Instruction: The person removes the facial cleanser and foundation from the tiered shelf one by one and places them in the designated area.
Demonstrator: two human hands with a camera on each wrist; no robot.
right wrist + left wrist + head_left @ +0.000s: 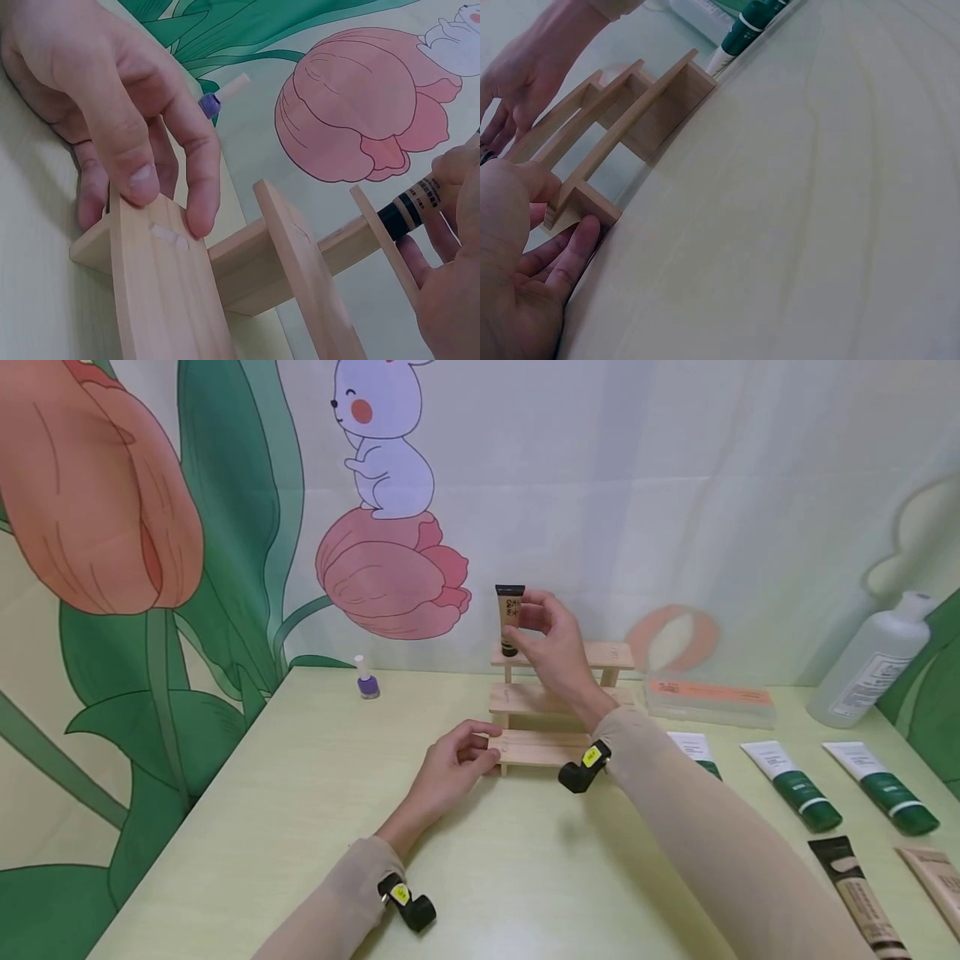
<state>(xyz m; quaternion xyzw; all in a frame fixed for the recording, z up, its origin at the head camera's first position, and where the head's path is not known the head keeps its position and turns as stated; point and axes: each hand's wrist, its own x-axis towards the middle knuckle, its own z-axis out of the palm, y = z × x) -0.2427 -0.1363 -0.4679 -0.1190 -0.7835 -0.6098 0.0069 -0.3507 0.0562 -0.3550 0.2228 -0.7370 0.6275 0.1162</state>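
Observation:
A three-tier wooden display rack [540, 750] stands near the backdrop. With thumb and fingers, my left hand [453, 768] grips the left end of its lowest step; the left wrist view shows the fingers about the end of the rack [641, 112]. My right hand [558, 647] pinches a small tan tube [510, 618] with black ends, upright at the left end of the top step. In the right wrist view the tube's [416, 204] dark lower end is at the top board, partly covered by the fingers. Whether its full weight rests there, I cannot tell.
A purple nail polish bottle [367, 681] stands left of the rack. To the right are a flat clear box [708, 703], a large white bottle [870, 664], several green-and-white tubes [798, 789], a tan-and-black tube [858, 893] and a beige tube [933, 881].

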